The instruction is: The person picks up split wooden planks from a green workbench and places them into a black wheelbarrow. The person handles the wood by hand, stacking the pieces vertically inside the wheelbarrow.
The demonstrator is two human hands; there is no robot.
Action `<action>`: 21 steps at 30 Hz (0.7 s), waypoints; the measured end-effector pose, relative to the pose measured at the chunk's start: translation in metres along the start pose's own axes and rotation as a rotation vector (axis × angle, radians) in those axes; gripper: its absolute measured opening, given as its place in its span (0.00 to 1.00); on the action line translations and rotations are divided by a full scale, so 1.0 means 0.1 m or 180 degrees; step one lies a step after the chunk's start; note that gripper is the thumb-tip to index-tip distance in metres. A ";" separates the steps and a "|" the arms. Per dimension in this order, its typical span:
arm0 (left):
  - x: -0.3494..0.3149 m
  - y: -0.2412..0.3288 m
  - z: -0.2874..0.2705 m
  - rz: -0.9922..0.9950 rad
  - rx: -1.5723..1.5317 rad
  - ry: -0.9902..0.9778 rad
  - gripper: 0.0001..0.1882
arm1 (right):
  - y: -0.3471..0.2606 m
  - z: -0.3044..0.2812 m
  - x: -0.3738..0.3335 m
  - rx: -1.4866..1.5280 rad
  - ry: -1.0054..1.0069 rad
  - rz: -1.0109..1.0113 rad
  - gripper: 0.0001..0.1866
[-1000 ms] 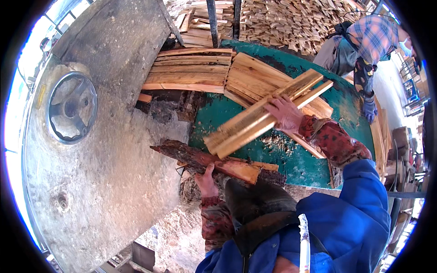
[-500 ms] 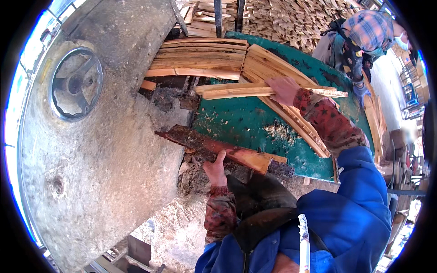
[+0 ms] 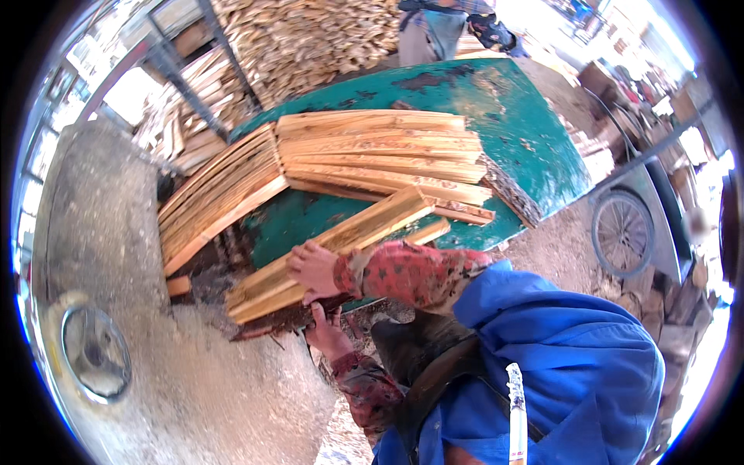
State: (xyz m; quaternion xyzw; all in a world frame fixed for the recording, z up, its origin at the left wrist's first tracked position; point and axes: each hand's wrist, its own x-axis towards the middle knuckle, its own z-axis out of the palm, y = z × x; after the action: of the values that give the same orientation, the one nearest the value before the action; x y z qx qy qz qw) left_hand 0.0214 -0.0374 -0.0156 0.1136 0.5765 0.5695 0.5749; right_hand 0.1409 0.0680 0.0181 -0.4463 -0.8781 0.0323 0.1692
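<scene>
A small stack of pale sawn boards (image 3: 372, 217) lies slantwise at the near edge of the green table (image 3: 535, 155). My right hand (image 3: 316, 270) rests across the top of these boards, fingers and thumb spread over their width and gripping them. Under them shows the dark, bark-edged slab (image 3: 267, 322). My left hand (image 3: 328, 335) holds that slab's near edge, thumb up; its other fingers are partly hidden below. Beyond my hands, a fan of boards (image 3: 387, 155) lies on the table. Another row of boards (image 3: 221, 194) meets it at the left.
A worn metal machine top (image 3: 225, 395) with a handwheel (image 3: 96, 353) stands at the left. A bark strip (image 3: 508, 186) lies at the fan's right end. Another person (image 3: 442, 35) stands beyond the table, before stacked wood (image 3: 302, 39). A spoked wheel (image 3: 622, 232) is at right.
My right hand has brought boards left and down onto the slab my left hand holds. The view has turned right, and the other person now appears farther left.
</scene>
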 end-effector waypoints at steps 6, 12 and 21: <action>0.00 -0.06 0.16 0.0056 -0.0034 -0.0110 0.26 | 0.40 -0.89 -0.79 0.1849 0.0440 0.0776 0.23; -0.07 -0.07 0.28 0.0082 -0.0057 -0.0180 0.24 | 1.69 -1.80 -3.04 -0.0302 0.1335 0.3359 0.16; -0.12 -0.12 0.37 0.0200 -0.0058 -0.0052 0.23 | 2.04 -1.54 -4.33 -0.0288 -0.0188 0.4872 0.52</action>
State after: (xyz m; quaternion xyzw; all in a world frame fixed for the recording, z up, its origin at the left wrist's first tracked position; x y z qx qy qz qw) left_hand 0.0602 -0.0316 -0.0070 0.1311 0.5627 0.5915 0.5624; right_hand 0.5846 -0.1680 0.0048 -0.9354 -0.3290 0.1164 0.0577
